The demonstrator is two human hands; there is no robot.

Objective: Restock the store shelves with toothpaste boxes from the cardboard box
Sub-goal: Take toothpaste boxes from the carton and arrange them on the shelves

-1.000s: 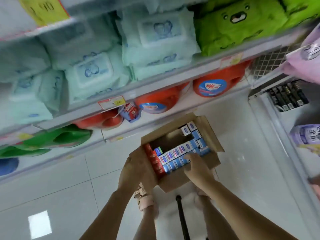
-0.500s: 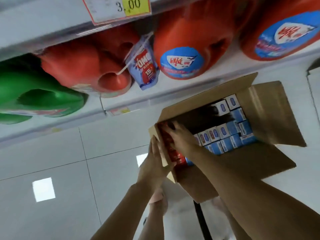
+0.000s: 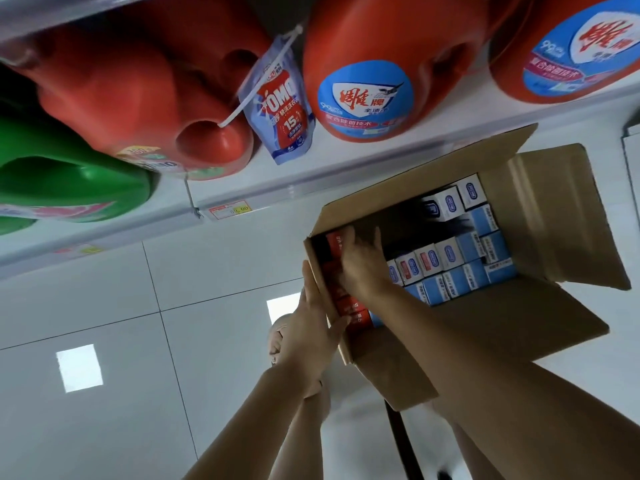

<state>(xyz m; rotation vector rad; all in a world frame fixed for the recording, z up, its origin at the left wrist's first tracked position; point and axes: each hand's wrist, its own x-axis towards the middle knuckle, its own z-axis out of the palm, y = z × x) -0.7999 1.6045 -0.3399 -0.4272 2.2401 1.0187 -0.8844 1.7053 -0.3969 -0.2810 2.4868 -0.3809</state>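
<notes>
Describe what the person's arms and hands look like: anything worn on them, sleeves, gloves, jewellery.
Both forearms are bare as far as the frame shows: no sleeves reach into view. The left hand and the right hand wear no gloves. No watch, bracelet or ring shows on the visible parts; the fingers partly hidden in the cardboard box cannot be checked.

Right hand [image 3: 360, 268] covers red toothpaste boxes [image 3: 349, 308] — grip unreadable. Price tag [image 3: 229, 211] digits blurred. Green jug [image 3: 65, 181] cut by left edge — detergent jug [image 3: 568, 46] by right.
</notes>
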